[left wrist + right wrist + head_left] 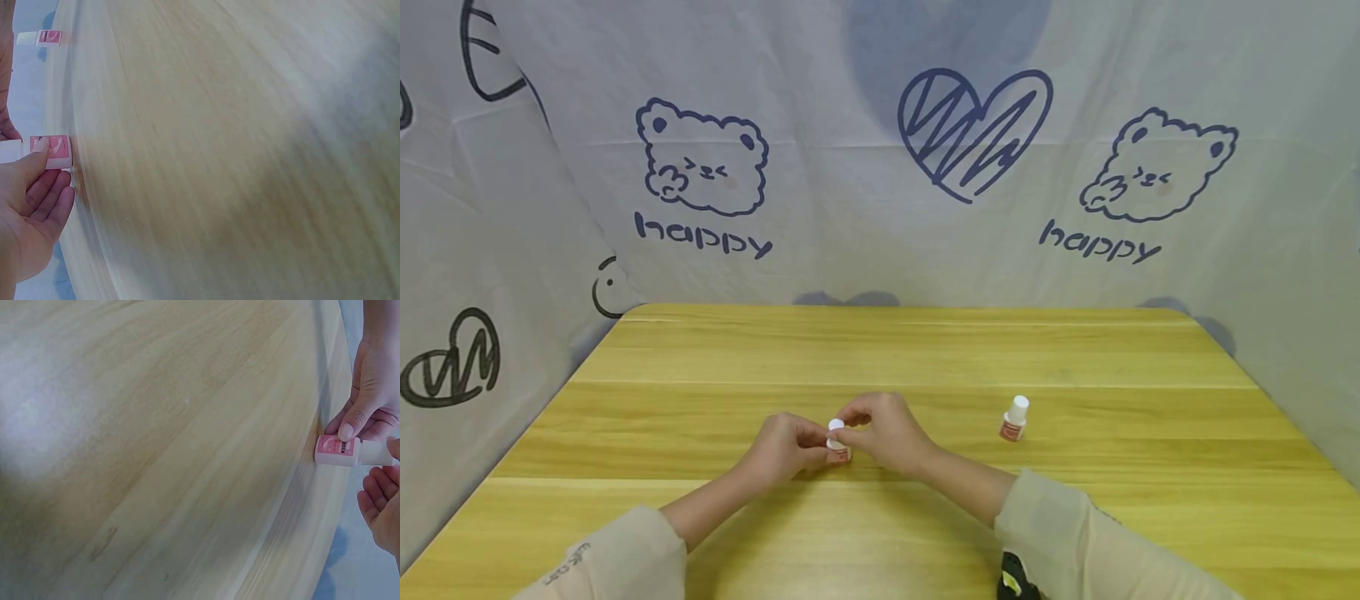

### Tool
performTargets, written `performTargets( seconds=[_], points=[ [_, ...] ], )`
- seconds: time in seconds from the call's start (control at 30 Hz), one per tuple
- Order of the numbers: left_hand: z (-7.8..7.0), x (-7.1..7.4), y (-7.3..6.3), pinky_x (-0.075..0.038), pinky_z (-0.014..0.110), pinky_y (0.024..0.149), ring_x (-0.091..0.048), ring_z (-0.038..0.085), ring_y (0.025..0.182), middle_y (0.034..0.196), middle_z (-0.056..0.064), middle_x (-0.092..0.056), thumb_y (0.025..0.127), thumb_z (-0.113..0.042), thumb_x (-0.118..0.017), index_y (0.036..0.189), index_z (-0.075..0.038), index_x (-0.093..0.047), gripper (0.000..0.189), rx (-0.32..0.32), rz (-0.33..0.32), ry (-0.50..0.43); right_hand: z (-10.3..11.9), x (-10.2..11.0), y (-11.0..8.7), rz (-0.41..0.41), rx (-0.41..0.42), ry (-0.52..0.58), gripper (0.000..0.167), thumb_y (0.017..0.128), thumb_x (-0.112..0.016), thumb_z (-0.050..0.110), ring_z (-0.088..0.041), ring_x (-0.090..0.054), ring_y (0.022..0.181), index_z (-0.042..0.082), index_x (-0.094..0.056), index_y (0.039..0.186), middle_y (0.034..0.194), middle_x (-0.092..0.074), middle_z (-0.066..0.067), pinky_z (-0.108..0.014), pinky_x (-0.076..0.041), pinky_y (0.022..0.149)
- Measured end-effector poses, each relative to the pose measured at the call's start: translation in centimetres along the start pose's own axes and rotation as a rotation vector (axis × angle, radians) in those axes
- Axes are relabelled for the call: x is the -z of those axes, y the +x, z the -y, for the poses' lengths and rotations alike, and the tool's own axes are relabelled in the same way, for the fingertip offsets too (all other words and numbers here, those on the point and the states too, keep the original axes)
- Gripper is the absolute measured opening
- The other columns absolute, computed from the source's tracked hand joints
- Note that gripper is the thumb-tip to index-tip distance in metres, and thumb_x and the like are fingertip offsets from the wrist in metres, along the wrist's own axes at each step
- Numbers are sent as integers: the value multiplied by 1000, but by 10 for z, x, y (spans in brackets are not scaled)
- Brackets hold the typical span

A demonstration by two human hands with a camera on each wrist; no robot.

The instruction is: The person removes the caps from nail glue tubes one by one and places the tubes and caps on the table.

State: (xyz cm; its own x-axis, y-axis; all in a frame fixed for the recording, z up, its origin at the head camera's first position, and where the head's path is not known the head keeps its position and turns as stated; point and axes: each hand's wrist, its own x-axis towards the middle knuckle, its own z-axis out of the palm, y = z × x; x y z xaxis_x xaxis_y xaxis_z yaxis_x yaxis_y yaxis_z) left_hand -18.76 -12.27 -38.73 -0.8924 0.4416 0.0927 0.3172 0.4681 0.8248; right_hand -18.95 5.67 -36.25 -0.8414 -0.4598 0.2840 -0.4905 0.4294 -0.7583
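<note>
Wrist views are hazy — glare and soft shadow cross the tabletop [187, 456].

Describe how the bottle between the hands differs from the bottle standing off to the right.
The held bottle is in use: the left hand pinches its body and the right hand grips its cap; the standing bottle is touched by neither hand.
Fingers partly cover the held bottle, while the standing bottle shows clear in the head view.
Both have white caps and pinkish-red labels.
</note>
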Motion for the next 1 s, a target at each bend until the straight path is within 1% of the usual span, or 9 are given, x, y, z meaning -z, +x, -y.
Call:
performTargets(
  seconds=[0.23, 0.33, 0.37, 0.47, 0.53, 0.63, 0.8, 0.9, 1.0],
  points=[
    [1, 0, 0, -46, 14, 51, -71, 18, 73, 84, 14, -72, 81, -6, -69, 92, 3, -72, 15, 17, 8, -26, -1, 1, 0, 22, 22, -11, 9, 84, -67, 6, -18, -65, 82, 0, -72, 86, 88, -72, -11, -36, -54, 80],
    [0, 0, -1, -46, 14, 51, -71, 18, 74, 85, 14, -72, 82, -6, -69, 92, 4, -72, 15, 17, 7, -29, -1, 1, 0, 32, 54, -31, 9, 85, -66, 5, -16, -65, 81, -1, -72, 86, 87, -72, -11, -34, -54, 79],
    [0, -1, -1, -45, 14, 51, -70, 18, 74, 85, 14, -72, 82, -6, -69, 92, 3, -72, 15, 17, 6, -27, -1, 1, 0, 33, 79, -44, 9, 85, -65, 5, -14, -64, 80, -1, -71, 86, 87, -71, -10, -32, -54, 78],
    [0, -1, -1, -45, 14, 52, -70, 15, 73, 86, 14, -72, 82, -6, -68, 93, 3, -72, 15, 16, 2, -19, -1, 3, 0, 49, 105, -44, 9, 85, -64, 4, -10, -62, 79, -1, -71, 87, 87, -71, -10, -29, -54, 78],
    [0, -1, -1, -44, 14, 51, -68, 13, 71, 86, 14, -73, 82, -6, -68, 93, 3, -72, 15, 17, -2, -9, 0, 4, 0, 67, 108, -34, 9, 86, -63, 3, -11, -62, 80, -2, -70, 88, 87, -71, -10, -28, -54, 78],
    [0, -1, -1, -43, 14, 50, -66, 10, 69, 85, 13, -73, 82, -7, -69, 92, 2, -73, 15, 15, -7, -1, 0, 5, 1, 104, 84, -13, 10, 87, -61, 3, -14, -63, 82, -1, -70, 90, 90, -71, -10, -30, -53, 81],
    [-1, -1, 0, -43, 14, 49, -65, 11, 67, 85, 14, -73, 82, -8, -69, 91, 2, -73, 14, 12, -8, -5, -1, 7, 2, 145, 60, -18, 11, 88, -60, 4, -15, -62, 85, 0, -69, 93, 93, -70, -9, -33, -52, 83],
    [-1, -2, -1, -43, 13, 50, -65, 10, 68, 85, 13, -73, 82, -8, -69, 91, 2, -73, 14, 13, -7, -2, -2, 7, 2, 145, 49, -12, 11, 88, -61, 4, -16, -62, 87, 0, -69, 94, 94, -70, -9, -33, -52, 84],
    [-1, -2, -1, -42, 13, 49, -67, 12, 68, 85, 13, -73, 82, -8, -69, 92, 2, -73, 15, 13, -14, -1, -1, 6, 2, 115, 31, 1, 13, 86, -63, 6, -18, -63, 87, -1, -69, 95, 95, -70, -11, -36, -53, 83]
  ],
)
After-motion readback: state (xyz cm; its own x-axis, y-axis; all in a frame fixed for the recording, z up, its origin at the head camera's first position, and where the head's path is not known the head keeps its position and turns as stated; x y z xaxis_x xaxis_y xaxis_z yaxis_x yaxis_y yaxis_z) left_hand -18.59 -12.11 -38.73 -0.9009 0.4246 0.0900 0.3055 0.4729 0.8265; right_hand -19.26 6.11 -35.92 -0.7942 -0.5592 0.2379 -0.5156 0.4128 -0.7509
